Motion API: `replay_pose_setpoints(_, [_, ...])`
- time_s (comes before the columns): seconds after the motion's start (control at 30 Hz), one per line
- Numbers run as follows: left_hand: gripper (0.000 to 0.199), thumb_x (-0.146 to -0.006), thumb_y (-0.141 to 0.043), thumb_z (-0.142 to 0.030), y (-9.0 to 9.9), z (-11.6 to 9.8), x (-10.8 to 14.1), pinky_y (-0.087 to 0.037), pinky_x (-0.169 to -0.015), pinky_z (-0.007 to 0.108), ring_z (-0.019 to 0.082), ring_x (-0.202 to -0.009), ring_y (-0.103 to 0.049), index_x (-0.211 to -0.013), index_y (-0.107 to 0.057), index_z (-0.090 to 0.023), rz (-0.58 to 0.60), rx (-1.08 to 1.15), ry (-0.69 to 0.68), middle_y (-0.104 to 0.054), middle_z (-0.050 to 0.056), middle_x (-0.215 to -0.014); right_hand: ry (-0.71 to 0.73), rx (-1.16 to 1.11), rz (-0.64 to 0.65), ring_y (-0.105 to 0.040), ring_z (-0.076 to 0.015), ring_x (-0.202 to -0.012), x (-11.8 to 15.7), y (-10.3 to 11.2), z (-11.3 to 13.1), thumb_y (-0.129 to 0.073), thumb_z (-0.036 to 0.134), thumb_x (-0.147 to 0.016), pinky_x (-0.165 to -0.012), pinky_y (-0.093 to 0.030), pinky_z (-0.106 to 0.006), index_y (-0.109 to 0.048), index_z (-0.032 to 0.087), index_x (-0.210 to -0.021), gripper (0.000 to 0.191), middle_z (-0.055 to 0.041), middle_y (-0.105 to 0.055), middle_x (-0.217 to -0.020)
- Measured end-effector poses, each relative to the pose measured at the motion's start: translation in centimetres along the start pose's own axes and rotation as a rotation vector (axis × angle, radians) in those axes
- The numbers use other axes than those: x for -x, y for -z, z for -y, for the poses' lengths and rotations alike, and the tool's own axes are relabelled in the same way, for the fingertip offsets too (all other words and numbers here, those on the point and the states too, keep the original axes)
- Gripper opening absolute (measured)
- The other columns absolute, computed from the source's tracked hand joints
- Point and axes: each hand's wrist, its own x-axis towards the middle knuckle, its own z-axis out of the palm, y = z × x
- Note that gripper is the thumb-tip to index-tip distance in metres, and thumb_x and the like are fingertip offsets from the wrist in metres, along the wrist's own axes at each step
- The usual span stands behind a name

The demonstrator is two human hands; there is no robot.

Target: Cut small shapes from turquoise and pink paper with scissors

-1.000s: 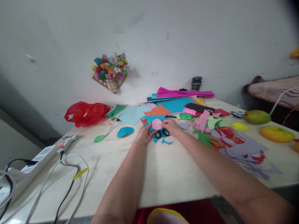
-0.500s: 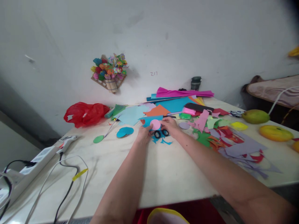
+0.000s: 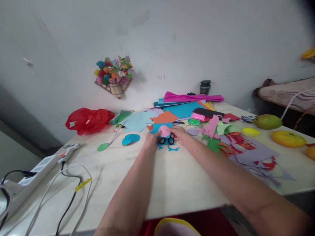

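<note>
Cannot see the blades of the scissors (image 3: 168,141), just nearer than the pink circle (image 3: 164,131), or every fingertip of the left hand (image 3: 152,139), at its left. Cannot follow the power strip (image 3: 44,165), far left of it, or the endmost fruit (image 3: 311,153), far right, past the frame.

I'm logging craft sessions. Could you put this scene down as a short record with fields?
Left hand: holding pink paper circle at its left edge
Right hand: holding the same circle at its right edge
Scissors: partly visible, below the circle
Left side: green paper circle, red plastic bag
Right side: paper scraps, fruit
Wall: flower decoration
</note>
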Motion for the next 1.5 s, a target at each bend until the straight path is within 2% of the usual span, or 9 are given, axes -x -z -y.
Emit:
replay_pose_setpoints(0.2, [0.04,-0.048,-0.092,-0.028,0.11,0.06,-0.18,-0.05,-0.064,0.03,0.02,-0.071,-0.066,-0.078,-0.07,-0.012,0.009,0.01,0.017,-0.072,0.007,-0.078,0.021,-0.014,-0.023,-0.036,-0.0053,-0.038,-0.16,0.08,0.02,-0.088,0.032,-0.055,-0.032,-0.015,-0.016,-0.044,0.019,-0.052,0.047,0.0059,-0.042,-0.039])
replay_pose_setpoints(0.4, [0.044,-0.044,-0.093,-0.03,-0.05,-0.08,-0.02,-0.049,-0.064,0.029,0.019,-0.071,-0.065,-0.077,-0.07,-0.013,0.001,-0.011,0.013,-0.071,0.006,-0.076,-0.016,-0.037,0.064,-0.039,-0.0056,-0.037,0.0,0.31,0.34,-0.086,0.033,-0.061,-0.033,-0.016,-0.017,-0.052,0.017,-0.059,0.037,0.0041,-0.049,-0.043])
replay_pose_setpoints(0.57, [0.043,-0.045,-0.093,-0.03,-0.16,-0.32,0.28,-0.05,-0.063,0.029,0.02,-0.072,-0.065,-0.076,-0.069,-0.013,0.013,-0.037,0.02,-0.071,0.006,-0.076,-0.024,0.01,0.01,-0.036,-0.0052,-0.037,-0.14,0.19,0.07,-0.086,0.027,-0.061,-0.033,-0.017,-0.017,-0.044,0.018,-0.054,0.044,0.0051,-0.045,-0.039])
replay_pose_setpoints(0.8, [0.046,-0.042,-0.094,-0.028,-0.03,-0.39,0.16,-0.052,-0.062,0.029,0.02,-0.07,-0.066,-0.077,-0.069,-0.012,0.026,-0.015,0.047,-0.071,0.007,-0.075,-0.039,0.038,-0.004,-0.036,-0.0051,-0.035,0.05,0.14,0.27,-0.083,0.021,-0.067,-0.033,-0.014,-0.017,-0.044,0.018,-0.053,0.041,0.005,-0.045,-0.037])
replay_pose_setpoints(1.1, [0.044,-0.045,-0.093,-0.028,0.09,-0.43,0.02,-0.053,-0.061,0.027,0.02,-0.072,-0.068,-0.079,-0.07,-0.012,0.052,-0.016,0.063,-0.073,0.008,-0.079,-0.04,0.041,-0.03,-0.035,-0.005,-0.034,-0.08,0.06,0.17,-0.079,0.014,-0.07,-0.033,-0.015,-0.018,-0.042,0.018,-0.051,0.042,0.0049,-0.045,-0.036])
replay_pose_setpoints(1.3, [0.043,-0.05,-0.091,-0.028,0.25,-0.31,-0.16,-0.053,-0.063,0.028,0.022,-0.079,-0.069,-0.084,-0.07,-0.013,0.04,-0.012,0.067,-0.074,0.008,-0.086,-0.04,0.046,-0.04,-0.035,-0.0052,-0.034,0.3,-0.04,0.49,-0.08,0.013,-0.068,-0.033,-0.014,-0.018,-0.037,0.02,-0.05,0.047,0.0054,-0.043,-0.034])
replay_pose_setpoints(1.5, [0.04,-0.052,-0.09,-0.026,0.23,-0.38,-0.1,-0.054,-0.062,0.027,0.021,-0.078,-0.068,-0.083,-0.07,-0.013,0.045,-0.005,0.07,-0.074,0.008,-0.085,-0.049,0.064,-0.035,-0.035,-0.0051,-0.034,0.39,-0.08,0.57,-0.079,0.013,-0.069,-0.033,-0.014,-0.017,-0.038,0.02,-0.05,0.045,0.0046,-0.044,-0.034])
